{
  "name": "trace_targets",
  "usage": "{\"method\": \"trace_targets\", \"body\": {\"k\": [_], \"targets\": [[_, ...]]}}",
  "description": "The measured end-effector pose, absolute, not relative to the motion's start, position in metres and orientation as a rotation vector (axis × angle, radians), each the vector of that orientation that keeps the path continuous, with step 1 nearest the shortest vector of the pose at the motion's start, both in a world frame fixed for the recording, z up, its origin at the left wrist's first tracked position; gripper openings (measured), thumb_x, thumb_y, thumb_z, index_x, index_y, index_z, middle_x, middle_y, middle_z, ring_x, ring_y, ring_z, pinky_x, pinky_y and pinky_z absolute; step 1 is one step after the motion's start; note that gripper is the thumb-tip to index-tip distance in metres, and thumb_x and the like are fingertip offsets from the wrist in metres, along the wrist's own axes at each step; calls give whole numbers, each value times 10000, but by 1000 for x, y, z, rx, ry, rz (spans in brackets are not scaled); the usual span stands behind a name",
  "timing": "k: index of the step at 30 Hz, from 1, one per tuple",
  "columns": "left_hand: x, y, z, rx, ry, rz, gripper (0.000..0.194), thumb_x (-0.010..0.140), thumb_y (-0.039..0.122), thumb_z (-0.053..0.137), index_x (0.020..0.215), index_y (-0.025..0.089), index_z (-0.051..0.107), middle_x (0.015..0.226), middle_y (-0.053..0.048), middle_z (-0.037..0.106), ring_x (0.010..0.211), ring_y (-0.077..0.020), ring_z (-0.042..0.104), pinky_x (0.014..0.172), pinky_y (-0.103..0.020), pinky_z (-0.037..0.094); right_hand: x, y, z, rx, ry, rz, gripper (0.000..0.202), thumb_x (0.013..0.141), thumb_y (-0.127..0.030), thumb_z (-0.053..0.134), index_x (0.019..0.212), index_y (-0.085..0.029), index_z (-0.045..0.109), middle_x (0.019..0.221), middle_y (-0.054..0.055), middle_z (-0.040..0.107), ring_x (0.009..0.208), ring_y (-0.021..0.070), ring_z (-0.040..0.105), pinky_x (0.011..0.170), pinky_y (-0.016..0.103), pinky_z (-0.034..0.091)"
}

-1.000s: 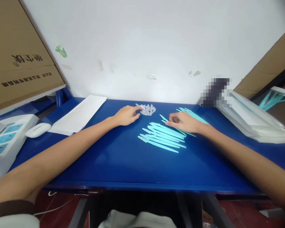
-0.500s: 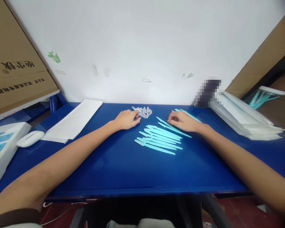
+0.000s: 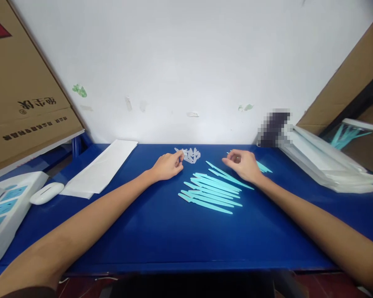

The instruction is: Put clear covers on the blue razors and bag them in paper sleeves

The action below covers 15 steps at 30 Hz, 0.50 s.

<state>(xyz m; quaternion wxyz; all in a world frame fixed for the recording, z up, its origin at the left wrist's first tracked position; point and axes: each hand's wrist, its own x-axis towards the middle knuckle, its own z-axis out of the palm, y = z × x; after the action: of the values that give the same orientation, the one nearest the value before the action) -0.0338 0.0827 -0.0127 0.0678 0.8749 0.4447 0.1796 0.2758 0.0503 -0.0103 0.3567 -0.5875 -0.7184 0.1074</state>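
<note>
My left hand (image 3: 168,166) is closed, thumb and fingers drawn together, at the left edge of a small pile of whitish translucent caps (image 3: 192,155). Whatever lies between its fingertips is too small to make out. Over the table's right half, my right hand (image 3: 244,164) has its fingers curled, with a gap between thumb and forefinger and nothing visible in them. Several turquoise eyebrow razors (image 3: 211,191) lie side by side in front of it, roughly parallel. More turquoise razors (image 3: 264,167) are partly hidden behind the right hand.
On the blue table (image 3: 149,231), a folded white sheet (image 3: 101,169), a white oval case (image 3: 46,193) and a power strip (image 3: 9,207) are at left. Stacked white packets (image 3: 326,165) and a clear holder with turquoise sticks (image 3: 351,134) stand right. A carton (image 3: 34,78) rises at left.
My right hand has lifted slightly, and its thumb and forefinger have parted. My left hand stays by the caps, its fingers drawn closer together. The view has tilted slightly upward.
</note>
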Motion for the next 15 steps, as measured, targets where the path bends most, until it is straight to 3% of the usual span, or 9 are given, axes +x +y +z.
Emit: {"method": "trace_targets", "body": {"k": [3, 9, 15], "targets": [[-36, 84, -15, 2623, 1285, 555, 185, 855, 198, 484, 1011, 232, 578, 685, 32, 626, 620, -182, 571, 605, -287, 341, 278, 49, -8, -1505, -2001, 329, 330, 859, -498, 542, 727, -209, 630, 625, 15, 601, 604, 178, 530, 626, 329, 375], [-37, 90, -19, 2598, 1219, 617, 212, 874, 180, 436, 815, 205, 638, 767, -2, 696, 676, -176, 608, 648, -285, 399, 284, 47, 1, -1445, -2369, 469, 230, 882, -440, 578, 826, -218, 589, 657, -22, 564, 590, 146, 487, 591, 297, 337], [-37, 91, -19, 2556, 1249, 690, 306, 892, 190, 464, 956, 204, 763, 932, -45, 714, 755, -182, 631, 723, -301, 472, 289, 52, -5, -1472, -2408, 321, 154, 915, -351, 516, 888, -219, 591, 793, 20, 600, 697, 176, 529, 661, 323, 381]]}}
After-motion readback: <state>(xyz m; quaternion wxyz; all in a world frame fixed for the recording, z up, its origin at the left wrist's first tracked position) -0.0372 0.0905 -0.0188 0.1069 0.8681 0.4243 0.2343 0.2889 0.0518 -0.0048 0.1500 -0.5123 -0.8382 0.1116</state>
